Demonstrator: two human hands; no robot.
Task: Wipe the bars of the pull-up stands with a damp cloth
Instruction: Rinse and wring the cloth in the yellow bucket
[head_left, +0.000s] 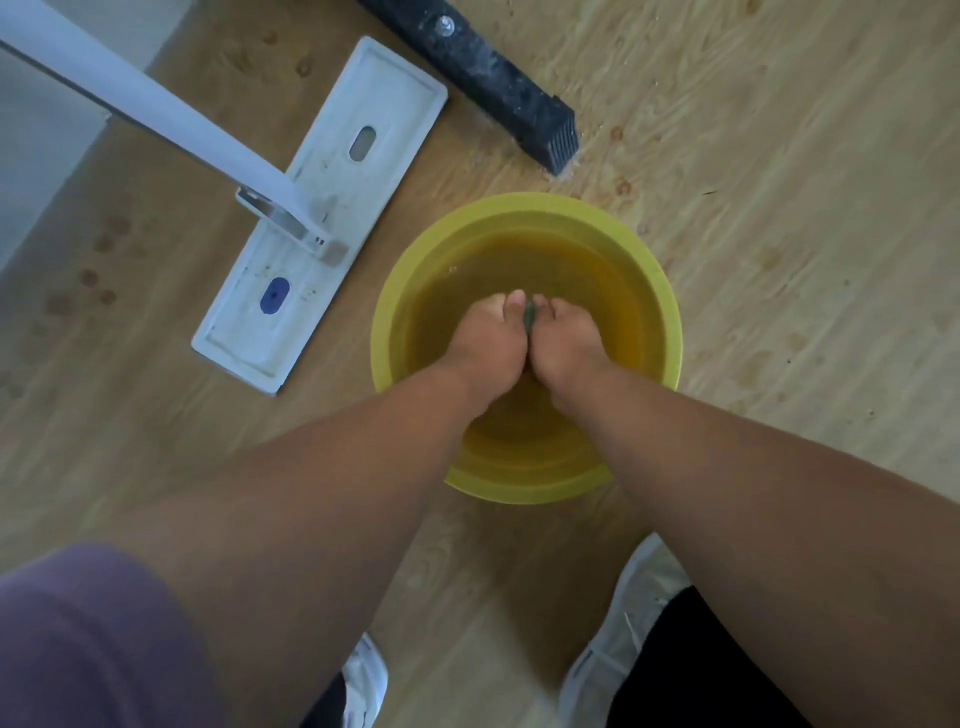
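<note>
A yellow basin (395, 322) full of water sits on the wooden floor in the middle of the view. Both my hands are over it, pressed side by side. My left hand (485, 340) and my right hand (566, 340) both grip a small dark cloth (530, 316); only a sliver of it shows between the fingers. The black foot of a pull-up stand (498, 78) lies on the floor beyond the basin, running up and left.
A white flat mop head (332, 208) with its white handle (135, 104) lies left of the basin. My white shoes (613, 654) stand on the floor just behind the basin. Wet spots mark the floor at the left.
</note>
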